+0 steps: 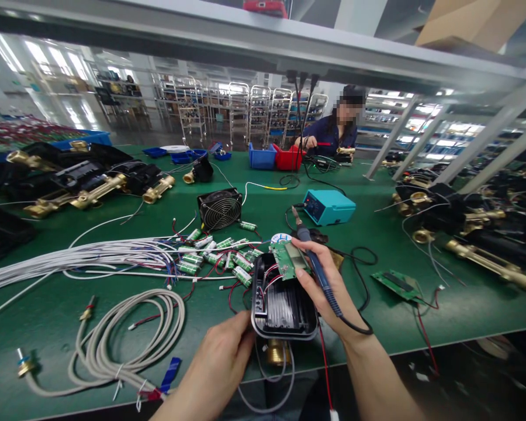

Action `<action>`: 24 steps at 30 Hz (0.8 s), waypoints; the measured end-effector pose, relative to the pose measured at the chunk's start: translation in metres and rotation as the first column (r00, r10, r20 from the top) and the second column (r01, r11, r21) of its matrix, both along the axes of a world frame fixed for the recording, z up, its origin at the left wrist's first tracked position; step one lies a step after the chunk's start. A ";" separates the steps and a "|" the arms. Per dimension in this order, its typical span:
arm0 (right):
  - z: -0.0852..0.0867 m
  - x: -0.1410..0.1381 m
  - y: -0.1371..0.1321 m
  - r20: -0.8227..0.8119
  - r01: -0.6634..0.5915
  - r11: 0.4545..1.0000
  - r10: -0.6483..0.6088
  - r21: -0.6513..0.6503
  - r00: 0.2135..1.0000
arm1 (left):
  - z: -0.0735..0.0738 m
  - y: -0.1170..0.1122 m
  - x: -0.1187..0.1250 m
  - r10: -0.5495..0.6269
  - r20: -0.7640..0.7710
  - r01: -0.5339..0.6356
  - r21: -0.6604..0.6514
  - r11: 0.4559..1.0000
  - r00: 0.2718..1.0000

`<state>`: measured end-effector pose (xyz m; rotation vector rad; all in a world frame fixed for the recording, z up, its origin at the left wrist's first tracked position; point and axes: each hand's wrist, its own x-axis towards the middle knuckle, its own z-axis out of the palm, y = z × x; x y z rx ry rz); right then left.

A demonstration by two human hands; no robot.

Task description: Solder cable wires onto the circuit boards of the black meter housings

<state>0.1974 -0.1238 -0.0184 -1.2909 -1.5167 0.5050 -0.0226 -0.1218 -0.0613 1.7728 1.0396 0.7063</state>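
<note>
My left hand (221, 356) is closed on the left side of a black housing (309, 327) that stands open at the table's front edge. A brass fitting (275, 354) and a looped grey cable show below it. My right hand (331, 292) holds a green circuit board (282, 261) between thumb and fingers, tilted over the housing's upper end. Lying across that same hand is a soldering iron (316, 263), its tip pointing up and away. Red and white wires run from the board down into the housing.
Green-wrapped batteries (242, 276), a black fan (220, 209) and white cables (92, 260) lie to the left. A coiled cable (127, 327) sits in front. Behind are a teal soldering station (329, 206) and a co-worker (337, 128). Another board (398, 285) and brass-fitted units (486, 257) are right.
</note>
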 end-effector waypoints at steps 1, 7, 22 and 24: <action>0.000 0.000 0.000 -0.003 -0.002 1.000 0.002 0.000 1.000 | 0.000 0.003 0.003 0.051 0.080 -0.047 -0.058 0.997 0.995; -0.001 -0.001 0.000 0.003 0.007 1.000 -0.007 -0.002 1.000 | -0.002 0.020 0.020 0.166 0.249 -0.084 -0.309 0.947 0.954; -0.001 -0.001 0.001 0.035 0.027 1.000 -0.027 0.016 0.999 | 0.044 0.054 0.017 0.193 0.362 -0.209 0.006 0.978 0.912; -0.001 -0.001 0.001 0.042 0.026 0.999 -0.027 0.018 0.999 | 0.047 0.055 0.023 0.180 0.388 -0.211 0.039 0.977 0.904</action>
